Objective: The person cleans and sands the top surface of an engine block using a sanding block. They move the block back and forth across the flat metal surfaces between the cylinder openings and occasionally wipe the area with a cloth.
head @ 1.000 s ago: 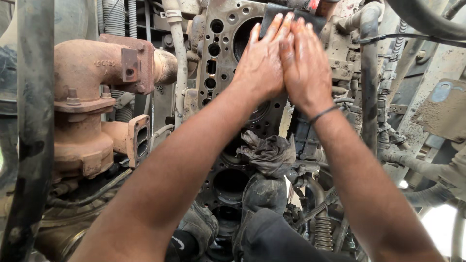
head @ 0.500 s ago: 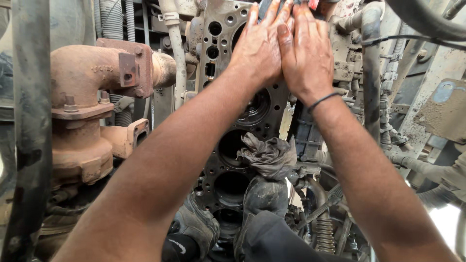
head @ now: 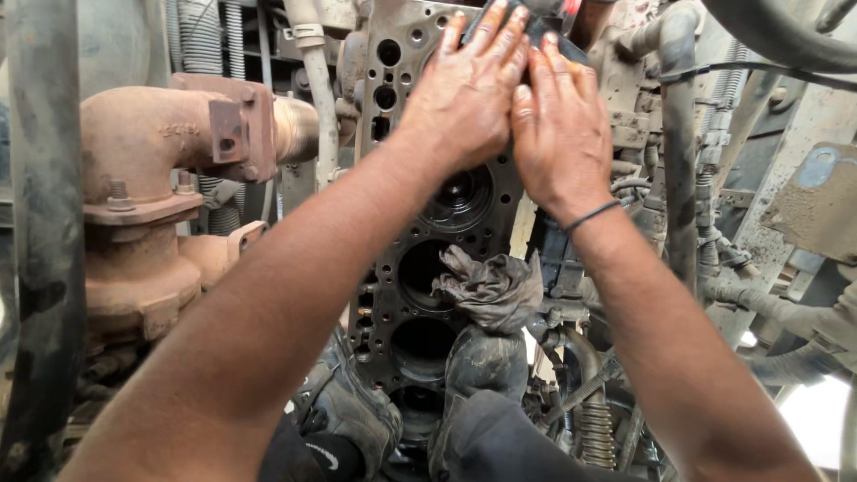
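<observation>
Rusty manifold (head: 152, 187) stands at left, untouched. Left hand (head: 464, 94) lies flat, fingers spread, on the dark sheet (head: 536, 22) at the block's (head: 393, 268) far end. The sheet looks thin, light and flexible; best handled by palm pressure, not pinching. Right hand (head: 558, 134), equally flat, touches the left; both arms are extended. A rag (head: 491, 286) sits nearer.
</observation>
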